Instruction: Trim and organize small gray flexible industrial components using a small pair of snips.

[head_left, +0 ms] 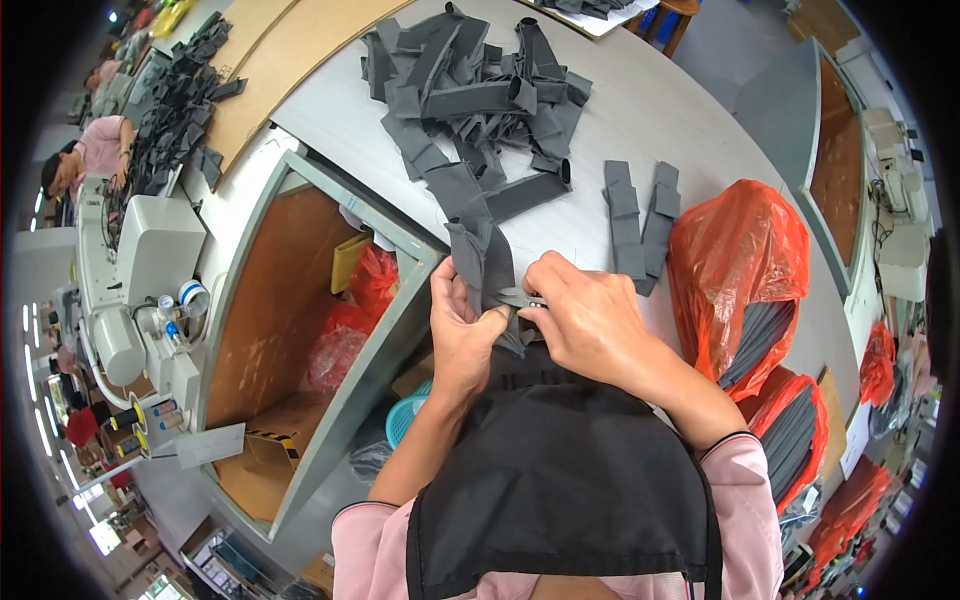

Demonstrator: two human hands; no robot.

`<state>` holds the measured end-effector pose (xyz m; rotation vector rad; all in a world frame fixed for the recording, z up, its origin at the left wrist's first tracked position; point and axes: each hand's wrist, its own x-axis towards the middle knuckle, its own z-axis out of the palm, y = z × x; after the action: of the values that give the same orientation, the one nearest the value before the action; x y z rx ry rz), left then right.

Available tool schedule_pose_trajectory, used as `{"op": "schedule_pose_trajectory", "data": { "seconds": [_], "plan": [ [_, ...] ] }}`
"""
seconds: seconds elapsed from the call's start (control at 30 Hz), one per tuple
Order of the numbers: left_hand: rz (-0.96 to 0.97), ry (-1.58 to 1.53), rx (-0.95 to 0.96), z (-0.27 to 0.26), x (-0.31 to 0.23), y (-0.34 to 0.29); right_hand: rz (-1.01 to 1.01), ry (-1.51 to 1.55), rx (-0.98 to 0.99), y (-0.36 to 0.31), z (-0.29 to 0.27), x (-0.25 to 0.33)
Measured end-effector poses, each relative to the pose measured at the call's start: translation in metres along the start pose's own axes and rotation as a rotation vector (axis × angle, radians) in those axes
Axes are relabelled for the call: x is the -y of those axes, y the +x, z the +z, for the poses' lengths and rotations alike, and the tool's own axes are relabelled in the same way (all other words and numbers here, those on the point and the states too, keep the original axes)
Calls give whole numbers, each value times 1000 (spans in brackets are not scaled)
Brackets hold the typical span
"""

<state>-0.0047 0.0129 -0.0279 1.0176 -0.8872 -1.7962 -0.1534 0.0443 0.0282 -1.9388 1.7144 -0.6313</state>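
My left hand [462, 330] is closed on a dark grey fabric strip [482, 255], pinching its near end between thumb and fingers above my lap. My right hand [590, 315] grips a small pair of thread snips [520, 298], whose metal blades lie against the strip beside my left thumb. From my hands the strip leads up toward a tangled pile of similar grey fabric strips [470, 95] on the pale table [590, 250]. Two separate folded strips [624, 215] lie side by side, farther right of the pile.
Red plastic bags [735, 245] filled with grey strips stand on the right. An open-fronted cabinet [270, 260] on the left holds red bags and a cardboard box. Farther left, a co-worker [100, 150] sits near a sewing machine [150, 245] and another grey heap [180, 110].
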Motion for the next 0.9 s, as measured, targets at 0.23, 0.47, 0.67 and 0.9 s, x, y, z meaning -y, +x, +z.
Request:
{"op": "schedule_pose_trajectory", "data": {
  "seconds": [0.23,0.47,0.67,0.9],
  "plan": [
    [-159,-191,21,-10,2,3,-98,296,-33,5,22,-18],
    [-475,-299,54,-28,10,-1,-233,116,-296,6,57,-30],
    [-270,-199,-29,-28,11,-11,-103,288,-323,18,71,-23],
    [104,-39,-92,-17,30,8,404,1006,-225,23,87,-42]
  ]
}}
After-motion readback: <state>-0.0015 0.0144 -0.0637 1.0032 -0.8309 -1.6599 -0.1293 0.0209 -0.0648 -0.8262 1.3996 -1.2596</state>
